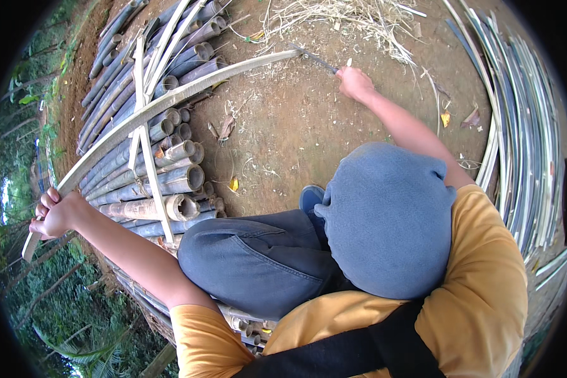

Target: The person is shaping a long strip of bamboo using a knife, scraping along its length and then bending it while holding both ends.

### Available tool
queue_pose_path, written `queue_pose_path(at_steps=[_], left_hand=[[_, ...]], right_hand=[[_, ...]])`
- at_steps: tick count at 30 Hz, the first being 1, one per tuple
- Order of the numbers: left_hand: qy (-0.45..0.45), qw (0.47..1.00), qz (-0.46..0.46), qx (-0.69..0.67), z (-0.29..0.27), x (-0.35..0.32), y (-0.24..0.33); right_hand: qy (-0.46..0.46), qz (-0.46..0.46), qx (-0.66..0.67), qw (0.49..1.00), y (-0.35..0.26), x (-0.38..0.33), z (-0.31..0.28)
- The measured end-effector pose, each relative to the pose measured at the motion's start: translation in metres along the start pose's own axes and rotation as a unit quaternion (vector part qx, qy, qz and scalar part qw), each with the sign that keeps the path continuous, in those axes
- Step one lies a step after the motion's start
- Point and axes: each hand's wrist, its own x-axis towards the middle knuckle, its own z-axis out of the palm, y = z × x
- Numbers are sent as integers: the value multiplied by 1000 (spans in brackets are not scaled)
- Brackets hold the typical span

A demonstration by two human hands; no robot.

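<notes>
My left hand [58, 215] is at the far left, its fingers wrapped round a long pale bamboo strip [189, 89] near its lower end. The strip arcs up and across to the upper middle. There, its far end meets the dark blade of a knife [320, 61]. My right hand [355, 84] is closed round the knife's handle, with that arm stretched forward past my raised knee [390, 220]. Whether the blade is cutting into the strip or only touching it, I cannot tell.
Stacked bamboo poles [183, 179] lie on the left, with other split strips [146, 135] crossing over them. Pale shavings [353, 22] are heaped on the dirt ground [277, 126] at the top. Many long thin strips [526, 138] lie bundled along the right. Green plants [50, 302] border the left.
</notes>
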Motion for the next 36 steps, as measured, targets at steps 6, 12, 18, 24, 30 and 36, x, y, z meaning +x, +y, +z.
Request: queue_pose_path(at_steps=[6,12,18,24,30,36], left_hand=[[-28,999,-15,-14,-8,16,-2],[4,1000,0,2,3,1,-1],[-4,1000,-3,5,-8,13,-8],[21,999,6,24,-10,4,-8],[11,1000,-10,25,-16,15,-15],[-2,1000,4,9,-4,6,-4]], right_hand=[[-10,-52,45,998,-15,-18,3],[-23,-73,60,995,-28,-18,-7],[-34,-242,114,963,-80,-49,2],[0,-201,58,978,-76,-54,4],[7,-46,56,997,-36,-19,5],[-46,-74,60,994,-69,-50,2]])
